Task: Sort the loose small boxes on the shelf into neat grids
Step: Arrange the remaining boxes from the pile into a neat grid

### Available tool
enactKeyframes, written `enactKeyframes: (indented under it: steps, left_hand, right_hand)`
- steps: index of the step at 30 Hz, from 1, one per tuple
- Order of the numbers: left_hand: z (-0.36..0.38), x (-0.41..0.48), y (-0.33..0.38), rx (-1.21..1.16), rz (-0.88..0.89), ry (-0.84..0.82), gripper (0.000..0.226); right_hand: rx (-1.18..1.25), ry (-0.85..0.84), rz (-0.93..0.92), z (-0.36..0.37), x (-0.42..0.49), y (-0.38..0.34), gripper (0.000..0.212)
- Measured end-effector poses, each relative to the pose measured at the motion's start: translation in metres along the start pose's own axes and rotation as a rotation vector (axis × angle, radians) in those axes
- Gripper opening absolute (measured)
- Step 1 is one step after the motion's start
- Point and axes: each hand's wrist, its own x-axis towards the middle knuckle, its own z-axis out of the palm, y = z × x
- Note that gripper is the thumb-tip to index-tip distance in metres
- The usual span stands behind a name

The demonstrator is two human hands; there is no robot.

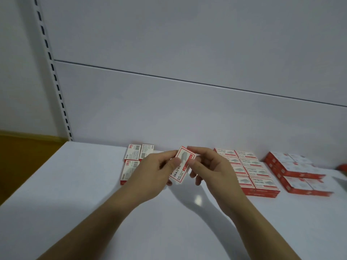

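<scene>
A small red-and-white staple box is held tilted above the white shelf. My left hand pinches its left side with thumb and fingers. My right hand pinches its right edge, thumb on the front. Behind my left hand lie three boxes of the same kind, flat and side by side near the back wall. To the right a neat grid of boxes lies in two columns.
Further right a second, stacked block of boxes stands near the back panel. A red item shows at the right edge. A slotted upright runs up the left. The shelf's left edge drops off to a brown floor.
</scene>
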Motion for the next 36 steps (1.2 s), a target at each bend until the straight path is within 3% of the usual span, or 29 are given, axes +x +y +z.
enactKeyframes:
  steps: [4, 7, 12, 17, 19, 24, 36]
  left_hand:
    - [-0.005, -0.001, 0.005, 0.083, 0.008, -0.012, 0.024]
    - [-0.006, 0.001, 0.002, -0.058, -0.053, 0.045, 0.024]
    - [-0.004, -0.002, -0.001, 0.0, -0.011, 0.017, 0.059]
    - [-0.001, -0.002, -0.006, 0.329, 0.183, 0.111, 0.04]
    - [-0.006, 0.001, -0.008, 0.429, 0.229, 0.117, 0.04]
    - [-0.011, 0.002, -0.011, 0.452, 0.26, 0.175, 0.043]
    - [0.002, -0.002, 0.011, 0.683, 0.397, 0.186, 0.042]
  right_hand:
    - [0.059, 0.054, 0.043, 0.006, 0.001, 0.001, 0.026]
    - [0.166, 0.088, 0.098, 0.007, 0.0, 0.002, 0.035]
    - [0.311, 0.117, 0.185, 0.001, 0.0, 0.003, 0.033]
    - [0.32, 0.111, 0.204, -0.003, 0.002, 0.006, 0.029]
    - [0.185, 0.109, 0.155, -0.001, 0.002, 0.007, 0.032]
    - [-0.416, 0.155, -0.095, 0.006, -0.001, 0.011, 0.051]
    - [-1.026, 0.033, -0.494, -0.035, 0.003, -0.025, 0.04]
